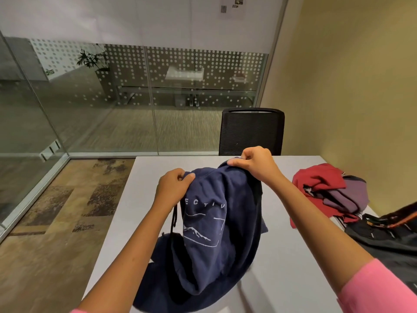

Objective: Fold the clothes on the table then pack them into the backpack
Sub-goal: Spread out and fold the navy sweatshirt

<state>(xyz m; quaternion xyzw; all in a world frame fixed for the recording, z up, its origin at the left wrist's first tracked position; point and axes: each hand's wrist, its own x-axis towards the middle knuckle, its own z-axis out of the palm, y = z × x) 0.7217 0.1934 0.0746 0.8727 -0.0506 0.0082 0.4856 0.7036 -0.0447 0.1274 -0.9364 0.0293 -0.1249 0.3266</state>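
- A pale grey rectangular table (293, 279) filled the lower frame of the head view, with a black mesh-backed office chair (251, 132) at its far edge and a glass partition dotted with white spots (180, 71) beyond.
- A navy-blue cotton hooded sweatshirt printed with a white mountain outline and lettering (216, 233) hung at the centre, its top lifted clear of the table and its lower part bunched on the surface near the person.
- A black fabric backpack with orange trim (388, 236) lay at the right edge of the table, only partly in frame; whether it was unzipped could not be told.
- A loose heap of red and purple garments (329, 190) sat just beyond the backpack, unfolded, well apart from the sweatshirt.
- The left hand (173, 186) pinched the sweatshirt's upper edge, thumb pressed on the cloth.
- The right hand (255, 163), a little higher and farther off, gripped the same edge with curled fingers.
- A dark drawstring (173, 222) dangled below the left hand.
- The folding step appeared under way, with this first garment held up for straightening and nothing visibly packed.
- The next move likely called for spreading the sweatshirt flat on the table, smoothing it, then turning in the sleeves.
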